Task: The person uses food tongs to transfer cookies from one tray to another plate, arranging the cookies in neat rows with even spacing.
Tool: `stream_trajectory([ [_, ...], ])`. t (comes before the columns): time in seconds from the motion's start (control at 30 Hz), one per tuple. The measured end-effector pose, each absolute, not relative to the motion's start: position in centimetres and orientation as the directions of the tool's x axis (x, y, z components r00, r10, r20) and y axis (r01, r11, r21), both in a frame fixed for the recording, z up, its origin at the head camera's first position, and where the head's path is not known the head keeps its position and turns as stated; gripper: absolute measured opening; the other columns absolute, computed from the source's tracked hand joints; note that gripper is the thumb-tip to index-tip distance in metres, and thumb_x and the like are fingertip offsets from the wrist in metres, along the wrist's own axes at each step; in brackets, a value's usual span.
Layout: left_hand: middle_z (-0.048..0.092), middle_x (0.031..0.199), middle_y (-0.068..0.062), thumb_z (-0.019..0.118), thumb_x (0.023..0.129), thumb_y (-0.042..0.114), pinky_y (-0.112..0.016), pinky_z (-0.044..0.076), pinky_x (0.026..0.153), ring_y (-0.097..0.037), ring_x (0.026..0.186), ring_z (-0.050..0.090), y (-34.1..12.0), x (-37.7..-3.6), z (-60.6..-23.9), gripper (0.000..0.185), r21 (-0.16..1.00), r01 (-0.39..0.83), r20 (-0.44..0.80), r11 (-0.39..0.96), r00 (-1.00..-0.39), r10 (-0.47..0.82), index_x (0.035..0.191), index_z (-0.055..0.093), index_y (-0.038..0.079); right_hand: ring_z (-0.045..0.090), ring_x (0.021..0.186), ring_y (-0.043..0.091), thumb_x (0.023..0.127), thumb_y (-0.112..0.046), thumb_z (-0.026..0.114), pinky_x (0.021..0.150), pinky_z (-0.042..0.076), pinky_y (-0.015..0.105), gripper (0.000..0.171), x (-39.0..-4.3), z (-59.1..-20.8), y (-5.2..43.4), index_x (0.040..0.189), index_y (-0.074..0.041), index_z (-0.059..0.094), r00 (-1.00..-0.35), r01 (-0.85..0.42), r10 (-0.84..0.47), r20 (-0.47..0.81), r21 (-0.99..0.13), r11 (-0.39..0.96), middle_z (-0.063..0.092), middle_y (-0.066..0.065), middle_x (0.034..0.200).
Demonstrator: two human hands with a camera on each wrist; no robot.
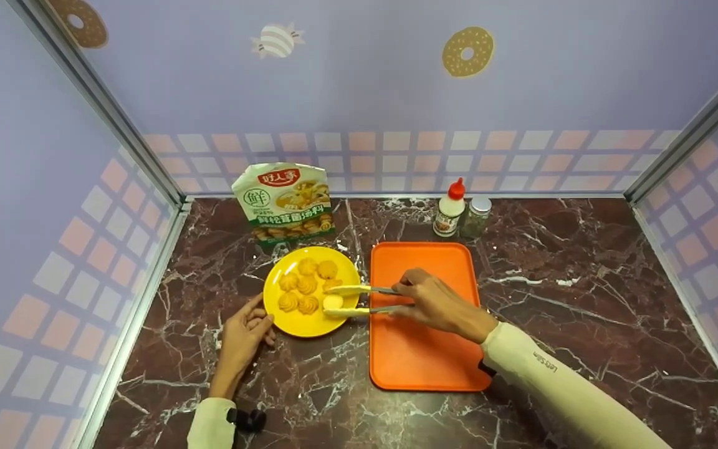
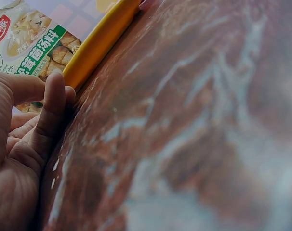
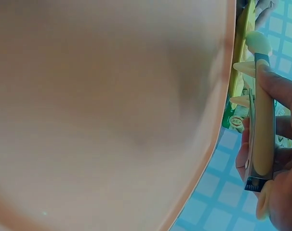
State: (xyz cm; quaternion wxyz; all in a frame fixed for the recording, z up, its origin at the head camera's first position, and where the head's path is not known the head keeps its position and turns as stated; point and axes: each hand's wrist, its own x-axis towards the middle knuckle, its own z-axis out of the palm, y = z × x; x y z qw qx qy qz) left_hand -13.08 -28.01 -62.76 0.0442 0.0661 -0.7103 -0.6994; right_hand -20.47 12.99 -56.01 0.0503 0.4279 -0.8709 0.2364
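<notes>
Several swirled piped cookies (image 1: 306,285) lie on a round yellow plate (image 1: 309,327). My left hand (image 1: 244,333) holds the plate's left rim between thumb and fingers, low against the tabletop; the left wrist view shows the fingertips at the rim's edge. In my right hand (image 1: 430,302) is a pair of tongs (image 1: 349,312) with pale yellow tips, gripped by the thumb on one arm and fingers on the other. Their tips reach over the plate's right side, spread on either side of a smooth pale round piece (image 1: 333,302). Whether they touch it cannot be told.
An orange tray (image 1: 424,368) lies right of the plate, under my right hand. Behind the plate stands a green and white food pouch (image 1: 287,206). A red-capped bottle (image 1: 449,212) and a silver-lidded jar (image 1: 476,217) stand behind the tray. Patterned walls enclose the dark marbled table (image 1: 558,349).
</notes>
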Motion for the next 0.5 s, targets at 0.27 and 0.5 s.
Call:
stream_trajectory([
  [0.27, 0.067, 0.097, -0.023, 0.067, 0.102, -0.012, -0.028, 0.062, 0.052, -0.018, 0.062, 0.066, -28.24, -13.07, -62.82, 0.058, 0.999, -0.037, -0.034, 0.013, -0.988, -0.153, 0.158, 0.051, -0.010, 0.060, 0.088, 0.021, 0.094, -0.031, 0.091, 0.071, 0.060, 0.034, 0.040, -20.66, -55.73, 12.39, 0.120, -0.001, 0.083, -0.634, -0.762, -0.731, 0.252, -0.366, 0.534, 0.066, 0.010, 0.103],
  [0.5, 0.066, 0.097, -0.020, 0.067, 0.102, -0.013, -0.028, 0.062, 0.052, -0.018, 0.062, 0.066, -28.17, -13.09, -62.77, 0.059, 0.999, -0.047, -0.045, 0.012, -0.987, -0.154, 0.158, 0.050, -0.010, 0.059, 0.088, 0.021, 0.095, -0.031, 0.090, 0.071, 0.059, 0.034, 0.038, -20.86, -55.53, 12.09, 0.118, -0.002, 0.084, -0.644, -0.747, -0.733, 0.219, -0.386, 0.542, 0.066, 0.010, 0.103],
])
